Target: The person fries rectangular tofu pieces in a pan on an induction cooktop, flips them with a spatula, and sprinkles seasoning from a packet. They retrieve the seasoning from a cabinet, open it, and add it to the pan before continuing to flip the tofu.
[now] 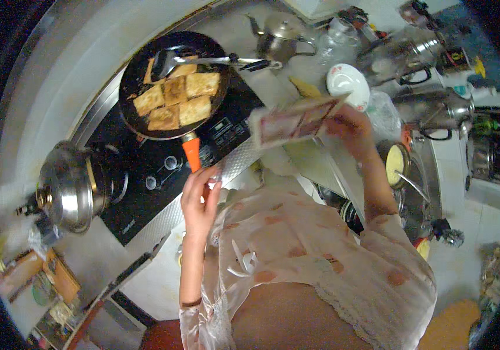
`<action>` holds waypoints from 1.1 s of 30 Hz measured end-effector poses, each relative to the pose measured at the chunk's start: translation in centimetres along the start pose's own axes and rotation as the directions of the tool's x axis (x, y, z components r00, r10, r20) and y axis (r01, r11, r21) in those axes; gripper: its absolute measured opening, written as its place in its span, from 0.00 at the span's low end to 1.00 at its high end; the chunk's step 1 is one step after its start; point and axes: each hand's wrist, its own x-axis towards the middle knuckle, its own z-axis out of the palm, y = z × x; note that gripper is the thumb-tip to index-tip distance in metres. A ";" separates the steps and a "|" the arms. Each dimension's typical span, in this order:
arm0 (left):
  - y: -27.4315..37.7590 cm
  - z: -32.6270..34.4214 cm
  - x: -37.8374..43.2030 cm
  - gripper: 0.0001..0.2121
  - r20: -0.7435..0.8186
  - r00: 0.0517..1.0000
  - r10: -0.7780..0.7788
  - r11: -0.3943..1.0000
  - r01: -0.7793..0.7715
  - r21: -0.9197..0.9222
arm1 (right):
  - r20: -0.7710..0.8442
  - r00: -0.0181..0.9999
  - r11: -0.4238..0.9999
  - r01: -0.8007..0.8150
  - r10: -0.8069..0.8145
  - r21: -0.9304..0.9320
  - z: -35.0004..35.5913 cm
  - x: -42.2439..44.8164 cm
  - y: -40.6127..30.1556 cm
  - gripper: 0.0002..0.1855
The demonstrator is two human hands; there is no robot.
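Observation:
My right hand (349,124) holds a flat, pale printed packet (296,122) by one end; motion blurs both. Loosely curled beside the tip of the orange handle (192,155) is my left hand (201,192), with a gap between thumb and fingers and nothing seen in it. Whether its fingertips touch the handle is unclear. The handle belongs to a black frying pan (128,100) on the cooktop. Browned rectangular slices (175,90), probably tofu, lie in the pan. A spatula (208,60) rests across them, its handle reaching over the rim.
A lidded steel pot (68,188) stands on the black cooktop (145,210) at left. Behind are a metal kettle (278,37) and a white bowl (348,85). Steel jugs (433,109) and a container of pale yellow contents with a spoon (394,164) sit at right.

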 end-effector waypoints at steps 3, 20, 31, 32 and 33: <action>1.3 0.2 0.5 0.05 -0.007 0.994 -0.109 0.994 0.109 -0.011 | -0.407 0.903 0.979 -0.184 0.134 -0.086 -5.3 -0.3 2.1 0.04; -0.9 2.4 -2.3 0.05 -0.332 0.913 -0.237 0.965 0.259 0.024 | -0.647 0.762 0.931 -0.259 0.033 -0.257 -5.5 5.9 21.1 0.11; -1.9 1.3 -4.6 0.07 -0.424 0.843 -0.332 0.935 0.355 -0.026 | -0.550 0.835 0.824 -0.315 0.005 -0.471 -1.8 4.2 22.4 0.22; -1.9 1.2 -4.7 0.07 -0.421 0.842 -0.337 0.934 0.355 -0.037 | -0.229 0.963 0.731 -0.056 -0.140 -0.680 -1.1 3.0 23.3 0.23; -1.9 1.2 -4.7 0.07 -0.418 0.843 -0.340 0.935 0.352 -0.049 | -0.195 0.972 0.681 -0.053 -0.134 -0.730 0.0 2.2 23.0 0.22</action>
